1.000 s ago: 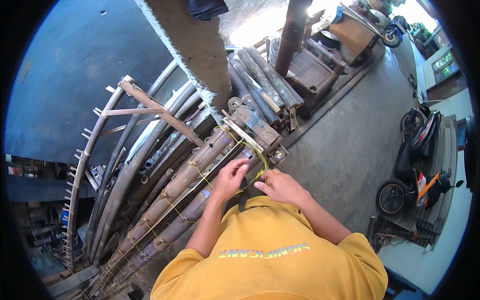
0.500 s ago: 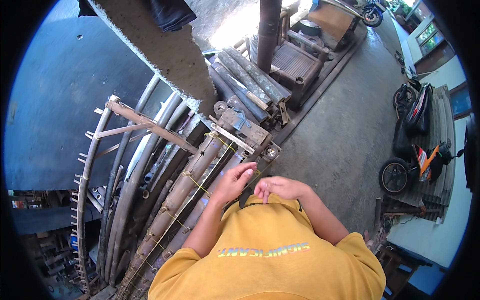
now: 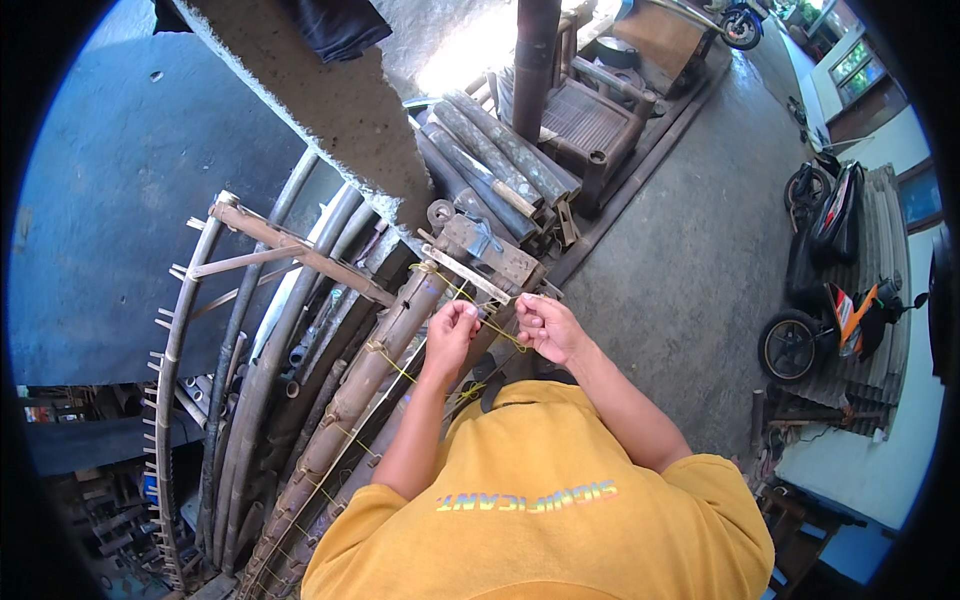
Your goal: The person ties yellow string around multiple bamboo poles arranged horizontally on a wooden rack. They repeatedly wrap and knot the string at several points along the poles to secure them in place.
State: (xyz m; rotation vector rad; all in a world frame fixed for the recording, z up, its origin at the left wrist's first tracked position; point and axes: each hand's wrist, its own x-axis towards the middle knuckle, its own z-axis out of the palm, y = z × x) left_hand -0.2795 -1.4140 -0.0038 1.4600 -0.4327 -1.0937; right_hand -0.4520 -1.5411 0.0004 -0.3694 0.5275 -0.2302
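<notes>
My left hand (image 3: 453, 335) is closed in a pinch on a thin yellow cord (image 3: 502, 331), just right of a bamboo pole (image 3: 362, 365). Across from it, my right hand (image 3: 548, 328) has its fingertips together on the cord too, and a loop hangs below them. More of the cord runs along the pole, wound round short pegs at intervals. A pale wooden crosspiece (image 3: 466, 274) lies beyond my hands, against a wooden block (image 3: 490, 248) with a blue tie on it. The exact ends of the cord are hidden by my fingers.
Long bamboo poles (image 3: 265, 380) and a pegged bamboo rail (image 3: 165, 400) stand to the left. Cut bamboo lengths (image 3: 500, 150) are stacked ahead, beside a bamboo chair (image 3: 590, 120). Concrete floor (image 3: 665, 240) stretches right, toward a parked motorcycle (image 3: 830, 320).
Both hands have moved forward, away from my body. The fingers are now pinched on the yellow cord, which shows stretched between them, with a loop hanging below.
</notes>
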